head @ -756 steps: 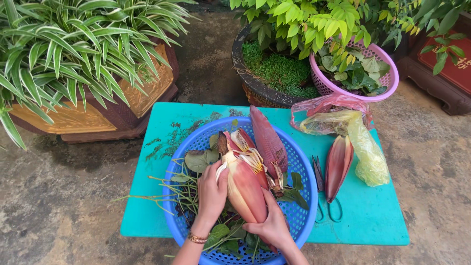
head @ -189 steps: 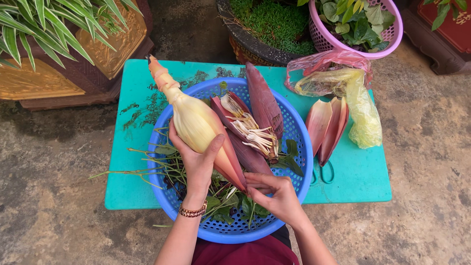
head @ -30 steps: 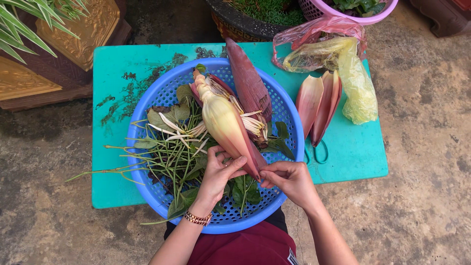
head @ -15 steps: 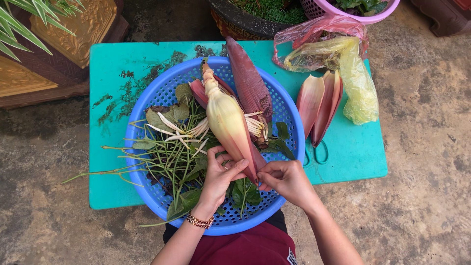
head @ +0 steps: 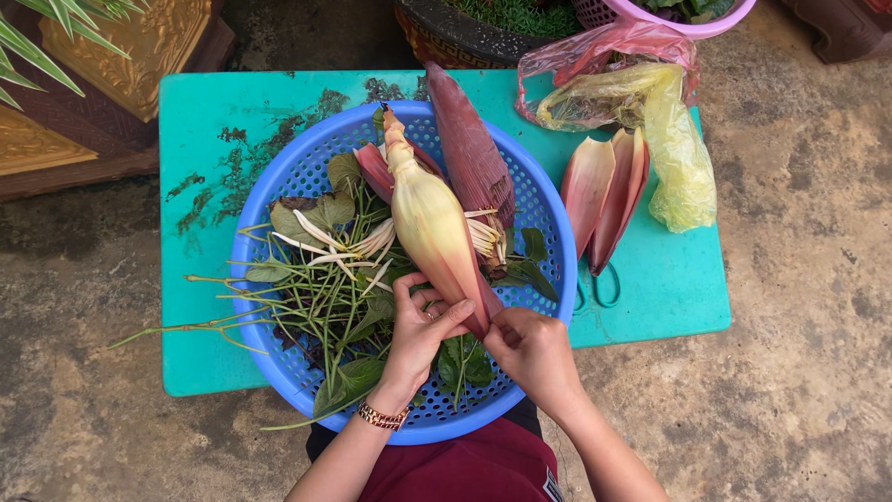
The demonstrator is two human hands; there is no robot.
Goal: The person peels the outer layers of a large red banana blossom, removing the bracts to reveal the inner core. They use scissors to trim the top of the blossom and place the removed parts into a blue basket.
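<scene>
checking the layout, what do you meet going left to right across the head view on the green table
Green stalks → pale banana blossom → dark red bract → peeled bracts on the table → yellow plastic bag.

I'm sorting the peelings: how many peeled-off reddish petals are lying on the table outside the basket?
2, though more may be hidden beneath: the petals lie side by side on the green table, right of the blue basket, overlapping, tips beside the plastic bags.
</scene>
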